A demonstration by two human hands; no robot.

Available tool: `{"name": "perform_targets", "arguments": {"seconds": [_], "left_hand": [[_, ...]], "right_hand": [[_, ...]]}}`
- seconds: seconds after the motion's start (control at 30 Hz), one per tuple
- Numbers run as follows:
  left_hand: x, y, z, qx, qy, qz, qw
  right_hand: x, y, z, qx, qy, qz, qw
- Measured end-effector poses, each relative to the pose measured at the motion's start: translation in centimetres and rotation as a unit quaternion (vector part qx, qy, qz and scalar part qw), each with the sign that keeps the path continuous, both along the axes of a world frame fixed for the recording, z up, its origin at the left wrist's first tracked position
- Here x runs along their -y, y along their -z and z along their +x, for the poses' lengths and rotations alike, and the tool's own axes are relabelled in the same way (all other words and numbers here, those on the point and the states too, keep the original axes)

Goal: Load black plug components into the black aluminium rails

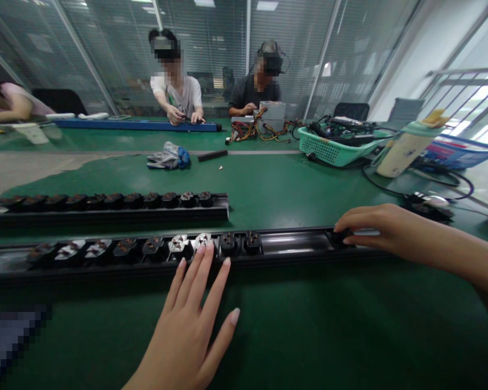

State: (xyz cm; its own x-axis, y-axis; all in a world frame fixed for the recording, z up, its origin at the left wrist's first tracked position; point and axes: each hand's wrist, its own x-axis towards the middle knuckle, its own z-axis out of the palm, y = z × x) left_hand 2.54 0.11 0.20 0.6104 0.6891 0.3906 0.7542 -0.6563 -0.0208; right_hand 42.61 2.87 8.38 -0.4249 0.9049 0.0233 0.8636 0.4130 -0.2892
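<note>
Fingers [205, 271] spread and gripping nothing, our left hand [191, 330] rested on the long channel [296, 242], seemingly steadying it, while our right hand [376, 226] pinched a black piece [340, 236] inside, likely by fingertips because the walls were narrow.

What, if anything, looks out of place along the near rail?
The near rail has a bare stretch between its row of sockets and the black piece at the right hand, breaking the otherwise close spacing. No clear damage shows.

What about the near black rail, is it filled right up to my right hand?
No, the rail shows a bare shiny stretch between the row of pieces and your right hand.
</note>
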Motion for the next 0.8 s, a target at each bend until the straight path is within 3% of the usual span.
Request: {"name": "perform_targets", "arguments": {"seconds": [0.67, 0.8], "left_hand": [[0.1, -0.1, 0.1, -0.004, 0.003, 0.004, 1.000], [0.0, -0.2, 0.1, -0.005, 0.013, 0.016, 1.000]], "right_hand": [[-0.1, -0.2, 1.8, 0.025, 0.024, -0.009, 0.999], [-0.4, -0.6, 2.4, 0.046, 0.043, -0.060, 0.996]]}}
